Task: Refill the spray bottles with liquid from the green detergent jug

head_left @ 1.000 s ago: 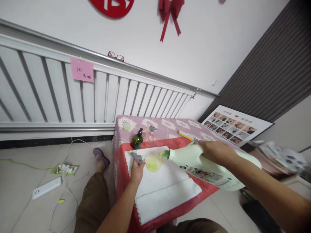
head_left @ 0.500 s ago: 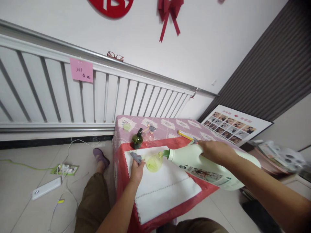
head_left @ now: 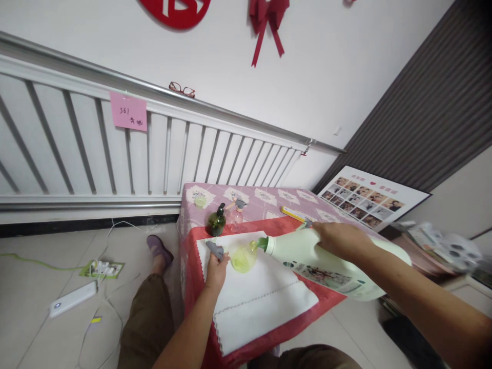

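My right hand (head_left: 338,240) grips a large pale green detergent jug (head_left: 300,251), tilted nearly sideways with its mouth to the left. The jug's green spout meets the neck of a small clear yellow-green spray bottle (head_left: 244,258), which leans toward it over a white cloth (head_left: 265,302). In my left hand (head_left: 216,270) is a grey spray nozzle (head_left: 215,250), held just left of that bottle. Behind stand a dark green pump bottle (head_left: 217,221) and a pink spray bottle (head_left: 236,218). How much liquid is flowing cannot be made out.
A yellow box cutter (head_left: 295,213) lies on the patterned tablecloth (head_left: 265,197), near a small pale green item (head_left: 200,200). Behind runs a white radiator (head_left: 154,154). Cables, a power strip (head_left: 102,269) and a white device (head_left: 73,299) are on the floor at left.
Both hands, the jug and the bottles hold practically the same places. The view has shifted very slightly, and the yellow-green liquid in the small bottle looks a little higher.
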Available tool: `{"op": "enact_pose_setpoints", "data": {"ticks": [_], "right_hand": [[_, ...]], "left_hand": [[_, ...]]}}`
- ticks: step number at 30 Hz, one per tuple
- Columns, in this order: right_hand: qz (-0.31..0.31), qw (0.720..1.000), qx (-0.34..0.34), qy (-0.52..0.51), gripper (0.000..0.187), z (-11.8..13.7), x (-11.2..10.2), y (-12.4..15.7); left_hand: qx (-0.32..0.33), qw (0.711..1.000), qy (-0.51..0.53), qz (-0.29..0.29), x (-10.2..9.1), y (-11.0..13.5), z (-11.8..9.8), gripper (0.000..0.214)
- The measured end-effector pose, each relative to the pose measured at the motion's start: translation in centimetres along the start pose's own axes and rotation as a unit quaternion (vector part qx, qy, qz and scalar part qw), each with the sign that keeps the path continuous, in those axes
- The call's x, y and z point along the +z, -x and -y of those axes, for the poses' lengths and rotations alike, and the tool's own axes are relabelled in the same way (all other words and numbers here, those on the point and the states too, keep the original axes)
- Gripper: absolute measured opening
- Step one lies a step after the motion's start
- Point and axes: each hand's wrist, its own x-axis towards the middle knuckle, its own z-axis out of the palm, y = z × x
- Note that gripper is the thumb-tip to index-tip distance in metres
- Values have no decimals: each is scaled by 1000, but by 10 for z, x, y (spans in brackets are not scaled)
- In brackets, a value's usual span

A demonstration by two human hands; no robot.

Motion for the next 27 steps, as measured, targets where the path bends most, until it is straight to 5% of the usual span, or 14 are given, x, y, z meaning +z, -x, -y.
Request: {"op": "enact_pose_setpoints", "data": {"ticks": [27], "right_hand": [[0,1000,-5,-1,24,2,-3,4]], "left_hand": [[5,1000,-4,-3,1,3,-2,47]]}}
